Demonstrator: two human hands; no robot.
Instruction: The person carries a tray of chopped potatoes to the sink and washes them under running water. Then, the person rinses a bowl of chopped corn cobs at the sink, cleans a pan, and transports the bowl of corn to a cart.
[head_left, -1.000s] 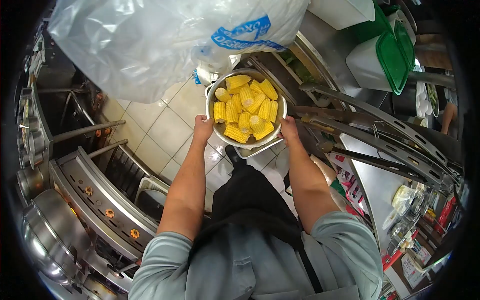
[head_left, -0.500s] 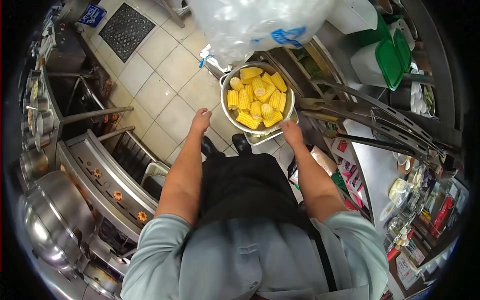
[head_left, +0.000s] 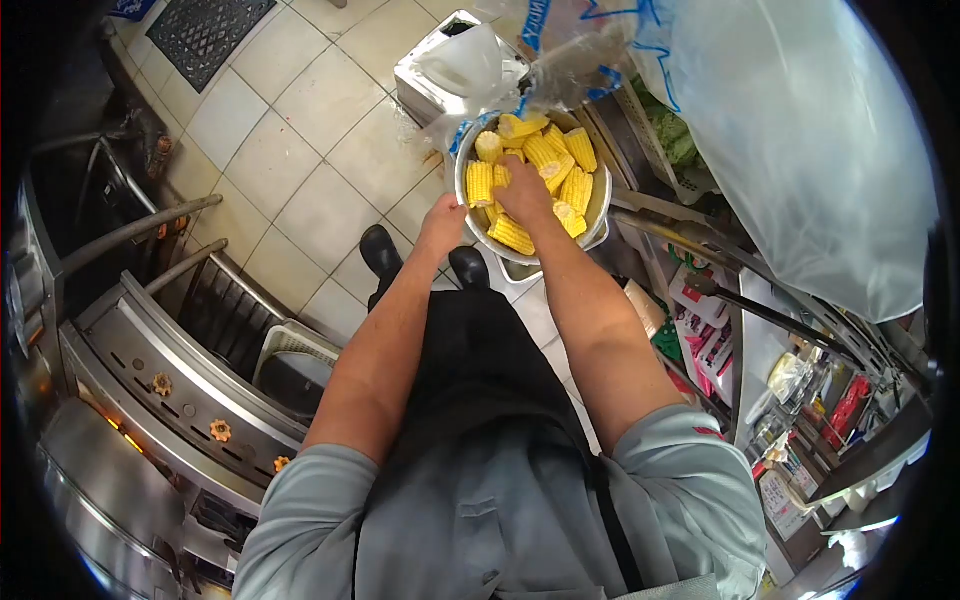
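A round metal pot [head_left: 602, 200] full of yellow corn cob pieces [head_left: 545, 155] stands low in front of me. My left hand [head_left: 443, 222] is closed at the pot's near left rim. My right hand [head_left: 522, 190] reaches over the rim, its curled fingers in among the corn; they seem to grip a piece, though the fingertips are partly hidden. A clear plastic bag [head_left: 580, 70] with blue print hangs by the pot's far edge. Under the pot shows the edge of a metal container [head_left: 520, 272].
A large translucent bag [head_left: 800, 150] bulges at upper right. Left is a steel stove front [head_left: 190, 390] with orange knobs. A shiny metal box [head_left: 440, 80] stands beyond the pot on the tiled floor [head_left: 310, 170]. Tongs [head_left: 770, 305] stick out on the right, near a crate of green leaves [head_left: 665, 125].
Both hands have moved to the pot: my left to its rim, my right from beside it into the corn. The view has shifted, and the translucent bag now appears farther right.
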